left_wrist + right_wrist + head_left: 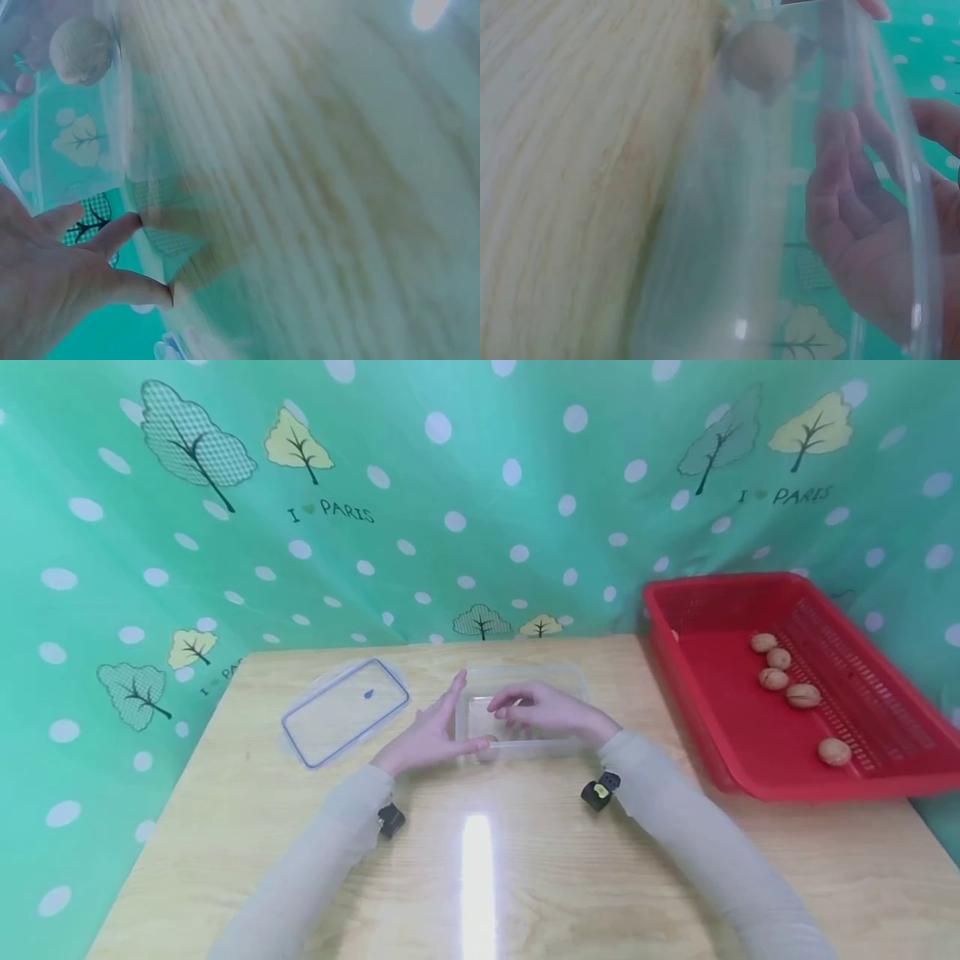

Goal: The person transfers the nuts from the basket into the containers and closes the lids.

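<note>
A clear rectangular plastic container [525,748] stands on the table before both hands. One walnut [761,56] lies on its floor in the near left corner, and shows through the wall in both wrist views. My left hand [431,733] is at the container's left end, fingers straight and thumb spread wide along the near side. My right hand [543,708] reaches in over the rim, its fingers loosely bent and nothing between them. Through the clear wall, the right fingers [832,176] appear apart from the walnut.
A clear lid [341,714] with a blue seal lies on the table left of the container. To the right stands a large red basket [712,727] with several walnuts [803,696] inside. A green polka-dot cloth [480,485] hangs behind the wooden table [555,877].
</note>
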`<state>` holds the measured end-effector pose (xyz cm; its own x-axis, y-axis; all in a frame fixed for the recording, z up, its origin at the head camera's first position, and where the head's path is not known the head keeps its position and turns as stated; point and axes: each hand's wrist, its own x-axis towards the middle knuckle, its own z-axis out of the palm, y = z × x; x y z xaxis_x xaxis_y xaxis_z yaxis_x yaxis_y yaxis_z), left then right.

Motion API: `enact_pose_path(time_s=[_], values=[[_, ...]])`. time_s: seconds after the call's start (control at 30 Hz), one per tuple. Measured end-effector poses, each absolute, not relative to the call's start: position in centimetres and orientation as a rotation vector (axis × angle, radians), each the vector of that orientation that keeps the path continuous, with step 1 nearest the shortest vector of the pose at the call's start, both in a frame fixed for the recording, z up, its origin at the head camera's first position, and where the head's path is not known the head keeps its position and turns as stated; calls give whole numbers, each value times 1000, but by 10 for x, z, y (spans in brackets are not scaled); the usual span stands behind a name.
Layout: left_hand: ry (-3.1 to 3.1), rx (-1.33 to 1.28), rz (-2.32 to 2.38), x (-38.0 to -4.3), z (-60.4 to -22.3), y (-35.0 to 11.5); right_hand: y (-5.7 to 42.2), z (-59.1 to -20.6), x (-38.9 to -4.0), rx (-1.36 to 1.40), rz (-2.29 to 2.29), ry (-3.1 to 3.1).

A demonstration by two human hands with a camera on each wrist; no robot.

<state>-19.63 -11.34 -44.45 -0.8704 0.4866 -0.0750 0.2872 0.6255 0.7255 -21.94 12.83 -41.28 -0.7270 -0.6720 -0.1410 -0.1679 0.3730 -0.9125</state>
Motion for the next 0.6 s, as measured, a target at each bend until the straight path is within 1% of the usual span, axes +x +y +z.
enact_pose_path(time_s=[0.2,0.43,0.6], values=[[2596,609,1059,-199,-447,-116,137,-400,-220,-791,-1370,2174],[2603,635,1057,-201,-448,-114,153,-378,-215,-774,-1385,2248],[2607,635,1056,-201,-447,-113,158,-369,-212,-806,-1411,2227]])
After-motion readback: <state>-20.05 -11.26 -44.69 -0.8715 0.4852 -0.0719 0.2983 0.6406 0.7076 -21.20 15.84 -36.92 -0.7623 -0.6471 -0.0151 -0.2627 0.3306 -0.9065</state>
